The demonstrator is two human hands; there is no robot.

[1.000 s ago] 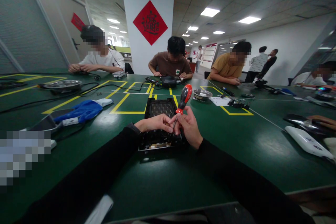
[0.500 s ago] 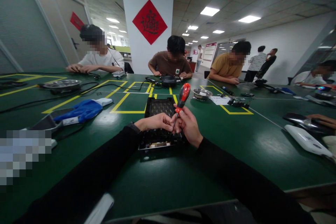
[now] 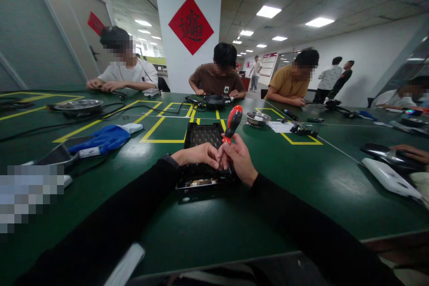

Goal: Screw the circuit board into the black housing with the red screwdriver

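Observation:
A red and black screwdriver (image 3: 233,120) stands nearly upright, its handle leaning slightly right. My right hand (image 3: 243,159) is closed around its lower part. Against it, my left hand (image 3: 200,155) has thumb and fingers pinched together near the shaft. Whatever lies between the left fingertips is too small to make out, and the screwdriver's tip is hidden by the fingers. Both hands are over a black, open device housing (image 3: 191,136) on the green table. A light-coloured strip of parts (image 3: 203,182) shows along its near edge.
On the left lie a blue glove (image 3: 110,137) and dark cables (image 3: 137,108). Beyond the housing are a metal bowl (image 3: 258,118), a paper (image 3: 279,127) and small black parts (image 3: 304,129). A white device (image 3: 390,178) lies at right. Several people sit around the green table (image 3: 295,205).
The screwdriver and my right hand have shifted slightly lower and left, with the handle tilted a little more. My left hand stays almost in place.

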